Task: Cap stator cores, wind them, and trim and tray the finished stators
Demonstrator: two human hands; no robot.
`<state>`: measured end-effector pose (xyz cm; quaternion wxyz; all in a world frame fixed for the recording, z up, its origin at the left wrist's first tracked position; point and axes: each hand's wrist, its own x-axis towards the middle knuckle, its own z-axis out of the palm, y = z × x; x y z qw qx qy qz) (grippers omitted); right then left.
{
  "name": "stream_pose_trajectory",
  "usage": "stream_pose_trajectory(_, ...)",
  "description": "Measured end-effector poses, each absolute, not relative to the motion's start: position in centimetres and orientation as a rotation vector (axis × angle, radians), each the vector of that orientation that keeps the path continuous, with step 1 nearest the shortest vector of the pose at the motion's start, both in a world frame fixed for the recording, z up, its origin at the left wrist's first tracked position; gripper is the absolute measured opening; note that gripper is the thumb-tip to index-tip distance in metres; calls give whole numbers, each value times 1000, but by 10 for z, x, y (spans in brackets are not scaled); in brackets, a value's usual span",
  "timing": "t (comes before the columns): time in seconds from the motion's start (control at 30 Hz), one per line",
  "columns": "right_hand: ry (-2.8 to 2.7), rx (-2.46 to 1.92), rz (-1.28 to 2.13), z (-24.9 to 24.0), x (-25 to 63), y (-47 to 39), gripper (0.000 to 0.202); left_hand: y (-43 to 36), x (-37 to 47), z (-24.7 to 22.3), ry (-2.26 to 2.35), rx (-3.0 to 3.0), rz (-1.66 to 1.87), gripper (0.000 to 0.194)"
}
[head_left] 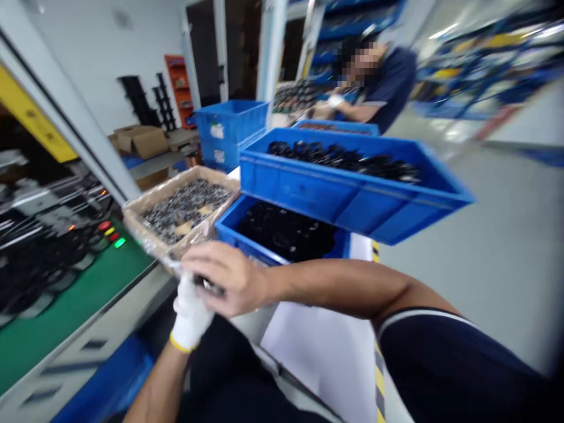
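Observation:
My left hand [191,311], in a white glove with a yellow cuff, is up against my bare right hand [231,279] at the lower middle. Between them shows a small dark and metallic part [211,286], blurred; the right fingers curl round it. The left fingers are mostly hidden behind the right hand. Just beyond the hands lies a plastic-lined cardboard box [132,208] with many small metal parts. To its right, a blue bin [229,229] holds black parts, and a larger blue bin [317,191] with black parts sits above it.
At the left is a green work surface [88,311] with machinery and lit buttons [110,232]. Stacked blue bins [233,126] and an open carton [143,141] stand further back. Another person [392,82] bends over parts beyond the bins. A white table [321,352] has striped edge tape.

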<state>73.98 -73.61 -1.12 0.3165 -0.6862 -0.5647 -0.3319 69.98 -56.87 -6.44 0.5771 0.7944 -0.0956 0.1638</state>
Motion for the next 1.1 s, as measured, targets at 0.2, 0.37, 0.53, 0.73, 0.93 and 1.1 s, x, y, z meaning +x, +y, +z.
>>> stream_pose_trajectory(0.2, -1416, -1771, -605, -11, 736, -740, 71, -562, 668, -38, -160, 1796, 862, 67)
stream_pose_trajectory(0.37, -1503, -1706, -603, -20, 735, -736, 46, -559, 648, -21, -287, 2117, 941, 75)
stream_pose_trajectory(0.53, -1519, -1651, -523, -14, 729, -737, 38, -545, 642, -11, -423, 2042, 772, 72)
stream_pose_trajectory(0.73, -1515, -1616, -539, -11, 728, -739, 38, -530, 644, -2, -634, 2159, 811, 55)
stream_pose_trajectory(0.93, -1476, -1675, -408, -13, 732, -739, 54, -532, 645, -15, -592, 2099, 929, 50)
stream_pose_trajectory(1.1, -1487, -1677, -487, -9, 733, -739, 44, -533, 647, -34, -561, 1743, 575, 59)
